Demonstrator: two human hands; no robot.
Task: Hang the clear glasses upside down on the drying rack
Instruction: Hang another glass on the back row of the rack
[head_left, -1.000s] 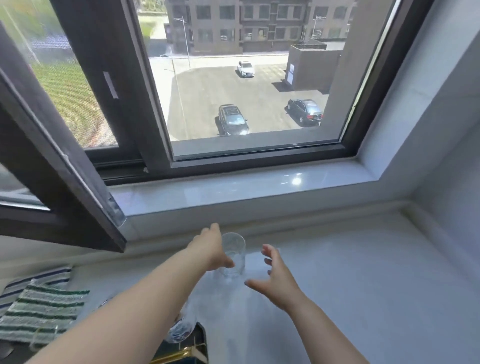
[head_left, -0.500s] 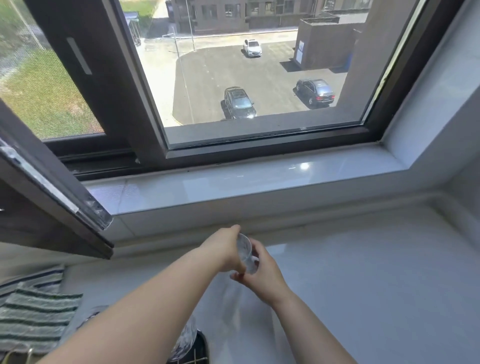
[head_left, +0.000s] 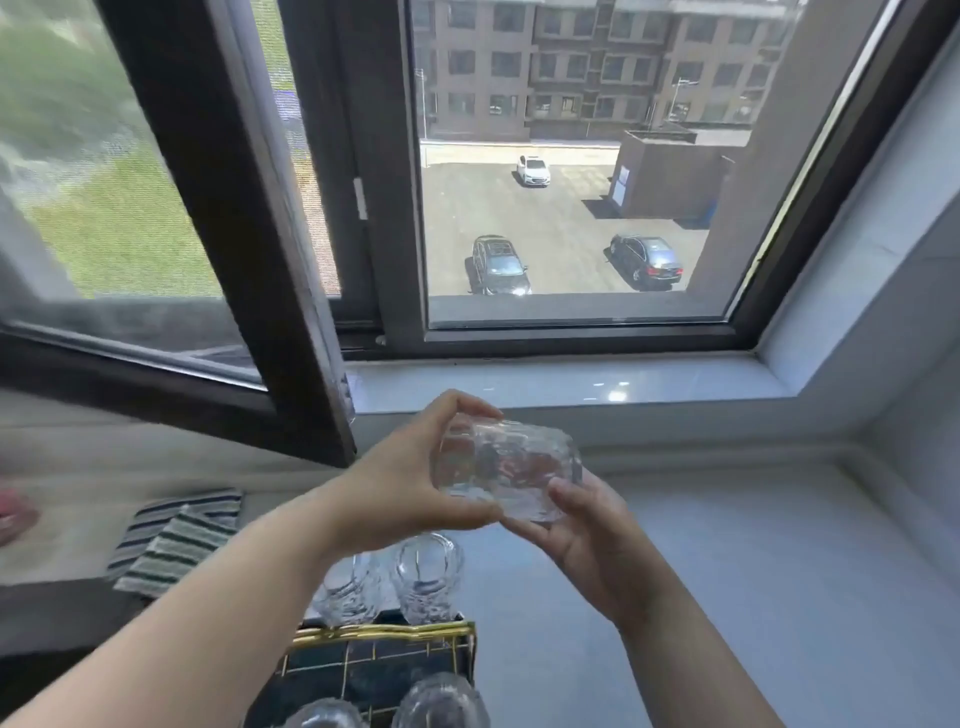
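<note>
— Pale counter (head_left: 779, 597) below my hands. What's held?

— Both my left hand (head_left: 395, 488) and right hand (head_left: 587, 525) are curled around one clear glass (head_left: 511, 470), tipped sideways above the drying rack (head_left: 384, 636). Four more glasses (head_left: 428, 577) hang there.

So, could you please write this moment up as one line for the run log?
both hands: left hand, right hand hold clear glass sideways | above drying rack | four glasses already on rack | next: likely invert, hang
</note>
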